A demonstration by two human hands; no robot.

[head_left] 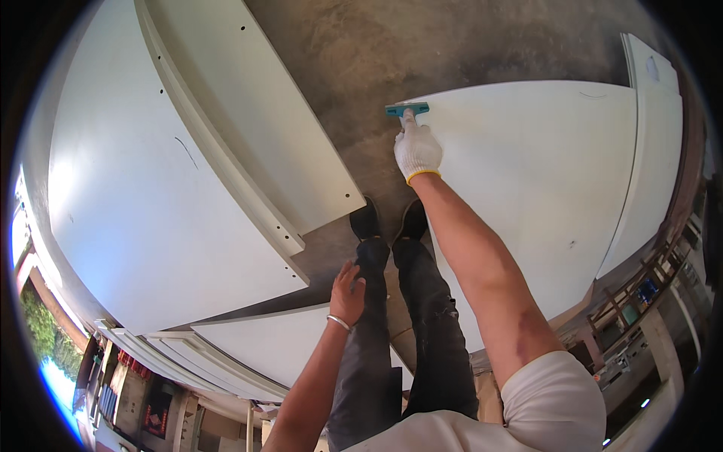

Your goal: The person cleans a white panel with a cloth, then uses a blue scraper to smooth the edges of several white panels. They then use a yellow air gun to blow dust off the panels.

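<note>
My right hand (416,148), in a white work glove, is stretched forward and closed on the handle of a small teal scraper (407,110). The scraper's blade rests at the near-left corner of a large white panel (542,173) lying on the floor. My left hand (346,292) is bare, wears a thin bracelet, and rests with fingers apart on my left thigh, holding nothing. My legs in dark trousers and black shoes (389,220) stand between the panels.
Large white panels (151,196) with small drilled holes lie to the left, one stacked on another (256,105). More white boards (263,343) sit near my left side. Bare concrete floor (392,45) runs between them. A narrow white board (655,135) lies at far right.
</note>
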